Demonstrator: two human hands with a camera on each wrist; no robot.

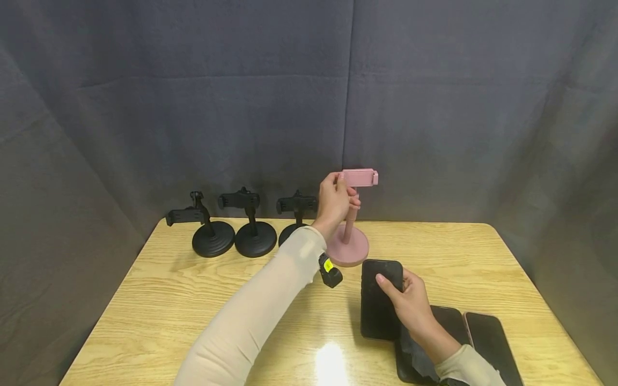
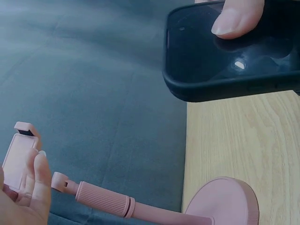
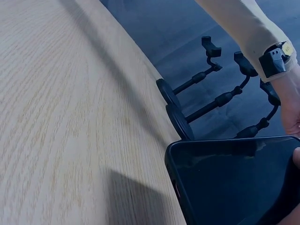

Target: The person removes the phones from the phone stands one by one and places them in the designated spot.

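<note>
At the back of the table stands a pink phone stand (image 1: 347,253) with a round base. My left hand (image 1: 333,206) grips the left end of its clamp (image 1: 360,177), fingers and thumb around it; in the left wrist view the clamp (image 2: 16,161) lies against the fingers. My right hand (image 1: 416,305) holds a black smartphone (image 1: 379,316) upright in front of the stand, thumb across its dark screen. The right wrist view shows this phone (image 3: 225,183) close up, with part of the right hand out of frame.
Three black phone stands, the leftmost with its base (image 1: 213,239), line the back left of the table (image 1: 193,316). By the right forearm lie a black phone (image 1: 449,321) and a phone with a pink edge (image 1: 490,343). A grey curtain (image 1: 434,107) hangs behind.
</note>
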